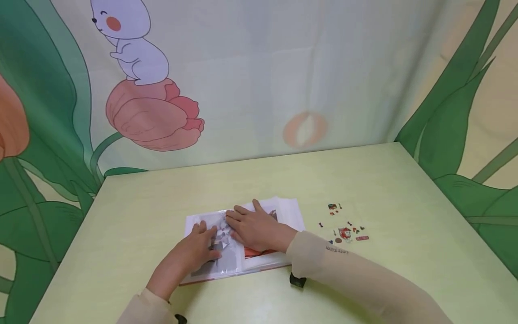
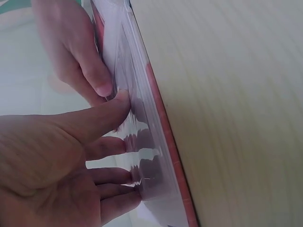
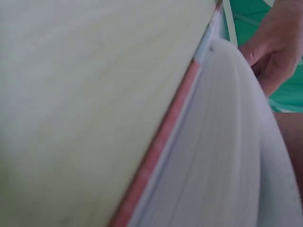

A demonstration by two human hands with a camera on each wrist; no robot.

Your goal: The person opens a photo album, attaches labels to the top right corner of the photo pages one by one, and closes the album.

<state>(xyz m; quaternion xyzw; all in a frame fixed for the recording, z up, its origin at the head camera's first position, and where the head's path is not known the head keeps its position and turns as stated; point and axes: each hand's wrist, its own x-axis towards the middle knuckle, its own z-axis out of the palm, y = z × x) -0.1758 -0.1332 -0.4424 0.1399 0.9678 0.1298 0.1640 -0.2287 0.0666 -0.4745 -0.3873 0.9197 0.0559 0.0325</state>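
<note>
An open album (image 1: 292,213) with glossy clear sleeves lies on the table, grey pictures on its left page and a red and orange one on its right. My left hand (image 1: 194,248) rests on the left page, its fingertips touching the shiny plastic film (image 2: 137,123). Spread over the inner part of the right page is my right hand (image 1: 256,230), fingers fairly straight and reaching toward the middle fold. In the right wrist view, thick pages (image 3: 203,151) bow up above the red cover edge (image 3: 161,146) and hide most of the right hand.
To the right of the album, several small colourful stickers (image 1: 345,233) lie on the pale yellow-green table (image 1: 404,270). A printed curtain (image 1: 243,81) with flowers, leaves and a white animal hangs behind the table's back edge.
</note>
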